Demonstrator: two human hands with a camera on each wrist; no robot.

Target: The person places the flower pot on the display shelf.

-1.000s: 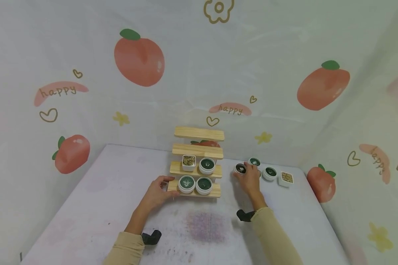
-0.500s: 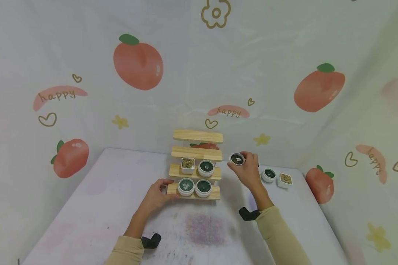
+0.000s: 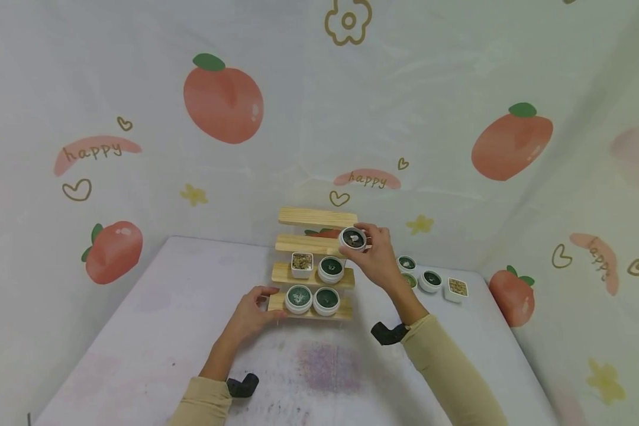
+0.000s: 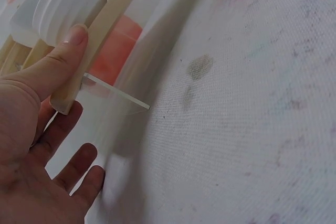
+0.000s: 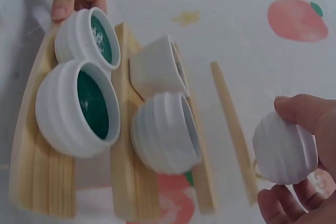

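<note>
A tiered wooden stand [image 3: 317, 216] rises from the table. My left hand [image 3: 251, 312] pinches the left end of its lowest board, thumb on top beside a pot and index finger below; the other fingers are loose. My right hand [image 3: 377, 255] holds a small round white pot [image 3: 353, 239], dark inside with a pale bit, up at the right end of the second board from the top. In the right wrist view this pot's ribbed side [image 5: 283, 153] shows between thumb and fingers. Two round green-filled pots [image 3: 327, 302] fill the lowest board; a square pot [image 3: 302, 265] and a round pot [image 3: 331, 270] sit above.
Right of the stand on the table are several more pots: round ones [image 3: 430, 281] with green tops and a square one [image 3: 456, 289] with tan granules. A fruit-printed white cloth [image 3: 298, 89] hangs behind and around the table [image 3: 154, 343].
My right hand has lifted the round pot off the table, carrying it up and left to the stand's second board from the top. The left hand keeps its place on the lowest board.
</note>
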